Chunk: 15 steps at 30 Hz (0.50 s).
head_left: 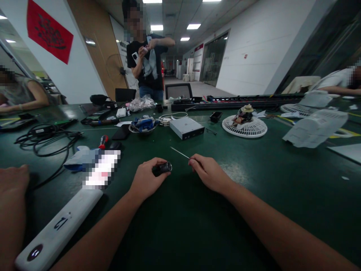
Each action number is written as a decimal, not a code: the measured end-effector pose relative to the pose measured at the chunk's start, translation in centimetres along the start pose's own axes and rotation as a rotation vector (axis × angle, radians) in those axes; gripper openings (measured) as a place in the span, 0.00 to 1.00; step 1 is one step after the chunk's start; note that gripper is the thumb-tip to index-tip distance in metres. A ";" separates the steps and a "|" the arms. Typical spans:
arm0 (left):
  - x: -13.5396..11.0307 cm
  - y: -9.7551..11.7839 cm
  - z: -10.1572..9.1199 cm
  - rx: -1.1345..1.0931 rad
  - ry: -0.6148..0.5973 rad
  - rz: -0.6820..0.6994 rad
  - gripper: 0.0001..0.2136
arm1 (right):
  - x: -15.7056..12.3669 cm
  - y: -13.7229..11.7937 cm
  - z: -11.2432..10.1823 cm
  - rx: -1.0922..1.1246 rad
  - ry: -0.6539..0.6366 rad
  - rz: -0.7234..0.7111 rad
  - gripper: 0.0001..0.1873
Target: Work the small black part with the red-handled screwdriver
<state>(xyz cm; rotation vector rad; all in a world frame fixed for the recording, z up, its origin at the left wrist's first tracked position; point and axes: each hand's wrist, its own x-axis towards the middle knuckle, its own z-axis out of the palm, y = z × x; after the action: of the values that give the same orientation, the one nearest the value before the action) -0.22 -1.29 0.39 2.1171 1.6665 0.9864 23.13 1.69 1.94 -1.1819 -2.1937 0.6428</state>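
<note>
My left hand (148,178) is closed around a short black cylinder (161,169), its round, metal-rimmed end facing right. The cylinder's exact kind cannot be made out. Just to the right, my right hand (205,169) pinches a thin metal rod (179,152) that slants up and left; any handle is hidden by the fingers. The rod's tip is apart from the cylinder. Beyond both hands, a silver optical disc drive (186,127) lies flat on the green table (180,226).
Left lie a long white device (60,226), a blurred bright screen (103,169), a glove (81,157), a red screwdriver (103,141) and black cables (42,135). A metal bowl (143,130) and white fan grille (244,128) stand farther back. Another person's arm (12,203) rests left; someone stands opposite.
</note>
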 end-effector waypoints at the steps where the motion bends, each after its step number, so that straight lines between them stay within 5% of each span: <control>1: 0.1 -0.2 -0.1 -0.005 0.028 -0.032 0.14 | 0.0 0.2 -0.3 -0.028 -0.009 -0.017 0.12; 5: 0.2 -0.6 -0.3 -0.030 0.065 -0.096 0.15 | 0.1 0.5 -0.8 -0.065 -0.041 -0.114 0.14; 15: 0.0 -0.5 0.1 0.010 -0.064 0.047 0.13 | -0.1 -0.2 -0.5 -0.014 -0.076 -0.073 0.13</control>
<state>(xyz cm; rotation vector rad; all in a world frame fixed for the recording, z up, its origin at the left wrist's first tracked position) -0.53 -1.09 0.04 2.1798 1.6019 0.9155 23.41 1.54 2.43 -1.0958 -2.2963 0.6525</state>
